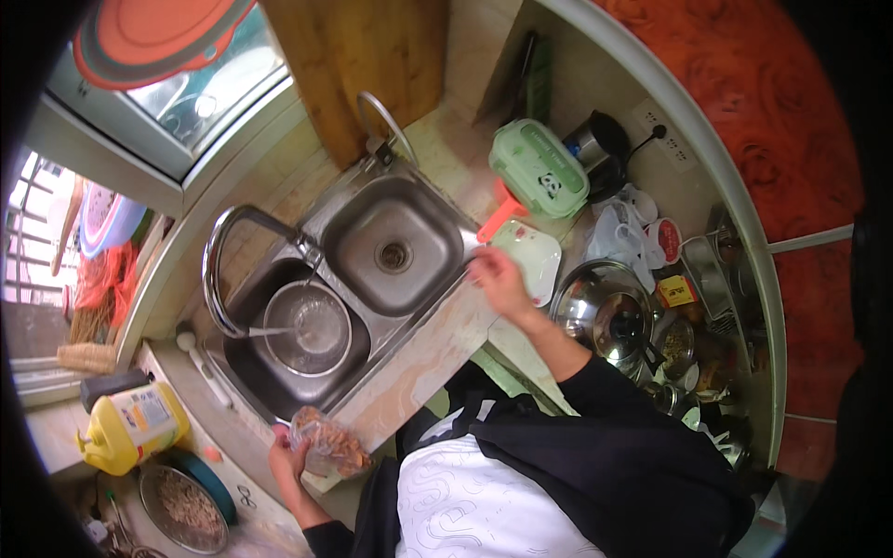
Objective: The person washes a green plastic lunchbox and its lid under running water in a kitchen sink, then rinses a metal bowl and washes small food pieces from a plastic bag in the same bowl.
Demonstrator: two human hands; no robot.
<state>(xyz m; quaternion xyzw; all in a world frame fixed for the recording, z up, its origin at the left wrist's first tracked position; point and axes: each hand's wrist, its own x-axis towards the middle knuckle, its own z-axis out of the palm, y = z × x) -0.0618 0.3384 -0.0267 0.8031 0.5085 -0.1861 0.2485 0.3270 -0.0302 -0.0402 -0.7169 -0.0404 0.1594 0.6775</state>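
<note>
My left hand (pixel 289 457) grips a clear plastic bag of orange-brown dried pieces (pixel 331 443) at the near corner of the double steel sink. Over the sink's right edge is my right hand (pixel 497 275), near a white floral plate (pixel 534 261) and an orange-red handle (pixel 501 217); its fingers are blurred, and whether they hold anything is unclear. Water runs from the curved chrome faucet (pixel 213 272) into a round metal bowl (pixel 279 328) in the left basin. The right basin (pixel 425 216) shows its bare bottom and drain.
A green lunch box (pixel 537 167), an electric kettle (pixel 598 146) and a steel pot with a lid (pixel 593 286) stand to the right. On the left are a yellow jug (pixel 132 425), a white-handled brush (pixel 209 373) and a bowl of minced food (pixel 188 509). A wooden board (pixel 370 63) leans behind the sink.
</note>
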